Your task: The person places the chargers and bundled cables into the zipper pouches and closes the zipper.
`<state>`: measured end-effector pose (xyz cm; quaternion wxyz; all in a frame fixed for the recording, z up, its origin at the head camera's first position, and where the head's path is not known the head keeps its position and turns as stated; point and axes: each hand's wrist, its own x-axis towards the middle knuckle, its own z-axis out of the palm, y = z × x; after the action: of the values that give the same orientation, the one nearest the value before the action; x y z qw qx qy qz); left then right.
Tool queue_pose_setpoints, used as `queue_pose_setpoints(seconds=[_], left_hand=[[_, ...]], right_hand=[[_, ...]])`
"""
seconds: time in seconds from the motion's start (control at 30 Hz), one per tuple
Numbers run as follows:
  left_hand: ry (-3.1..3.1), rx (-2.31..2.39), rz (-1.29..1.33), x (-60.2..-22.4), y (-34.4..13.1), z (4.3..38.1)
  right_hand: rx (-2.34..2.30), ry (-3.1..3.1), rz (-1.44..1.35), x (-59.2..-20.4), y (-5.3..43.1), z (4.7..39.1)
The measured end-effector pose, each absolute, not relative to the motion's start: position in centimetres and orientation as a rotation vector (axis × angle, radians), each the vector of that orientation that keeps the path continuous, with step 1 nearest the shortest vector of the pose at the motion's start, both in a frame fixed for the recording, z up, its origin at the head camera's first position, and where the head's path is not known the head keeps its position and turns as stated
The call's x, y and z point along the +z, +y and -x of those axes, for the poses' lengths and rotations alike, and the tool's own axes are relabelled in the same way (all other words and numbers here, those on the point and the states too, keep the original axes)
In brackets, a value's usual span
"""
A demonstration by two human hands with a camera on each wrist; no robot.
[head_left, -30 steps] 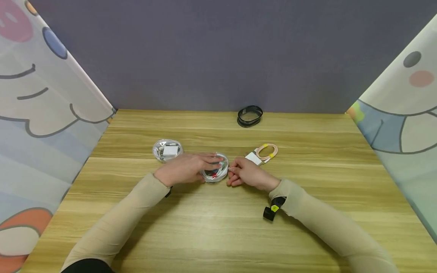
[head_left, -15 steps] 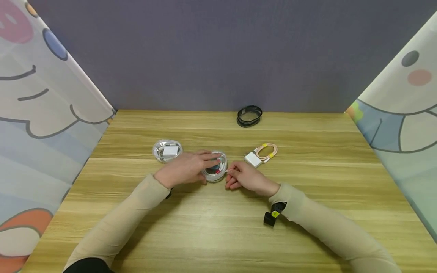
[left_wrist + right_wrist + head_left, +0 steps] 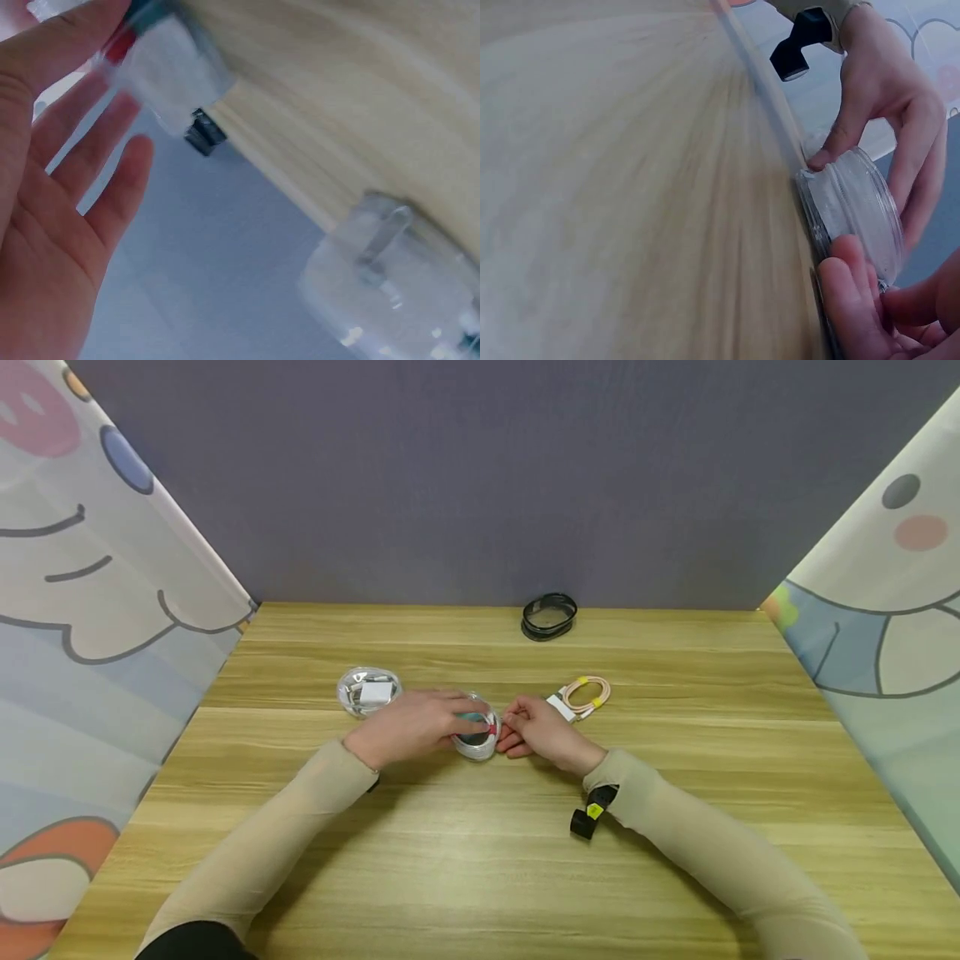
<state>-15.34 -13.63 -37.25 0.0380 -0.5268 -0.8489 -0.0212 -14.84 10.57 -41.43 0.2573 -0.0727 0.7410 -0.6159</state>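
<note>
A round clear zip pouch [image 3: 480, 750], with something red and green inside, stands on the table between my hands. My left hand [image 3: 420, 724] grips it from the left, fingers across its top; in the right wrist view the thumb presses low on the pouch's zippered side wall [image 3: 847, 195]. From the right, my right hand [image 3: 553, 739] pinches the small zipper pull [image 3: 883, 286] at the pouch's edge between thumb and index finger. The left wrist view shows the pouch [image 3: 176, 71] blurred at the left thumb. How far the zipper is drawn cannot be told.
Left of my left hand lies another clear round pouch [image 3: 347, 700] with a white charger [image 3: 376, 693] in it. Behind my right hand are a partly covered white adapter [image 3: 561, 707] and a coiled pink cable [image 3: 588, 682] with yellow ties. A black-rimmed round pouch [image 3: 549, 628] sits at the back edge.
The pouch has turned and shifted slightly right under my left hand, its red part now further right. My right hand dipped towards me, then moved back up, covering part of the white adapter.
</note>
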Motion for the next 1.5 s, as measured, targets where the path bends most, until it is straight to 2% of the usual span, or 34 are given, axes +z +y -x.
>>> queue_pose_setpoints(seconds=[0.33, 0.67, 1.0, 1.5], left_hand=[[-2.710, -0.052, 1.521, -37.4, -13.2, 15.9], [-2.718, -0.038, 1.278, -37.8, -11.7, 15.7], [-2.673, 0.027, 1.201, -38.1, -10.3, 15.7], [-2.731, 0.028, 1.163, -37.6, -11.0, 16.3]], right_hand=[[-1.614, 2.020, 0.251, -41.3, 11.0, 13.7], [-1.663, 1.940, 0.269, -41.2, 10.4, 11.8], [-1.749, 1.867, 0.211, -41.4, 9.7, 11.7], [-1.761, 1.797, 0.204, -41.4, 10.1, 12.8]])
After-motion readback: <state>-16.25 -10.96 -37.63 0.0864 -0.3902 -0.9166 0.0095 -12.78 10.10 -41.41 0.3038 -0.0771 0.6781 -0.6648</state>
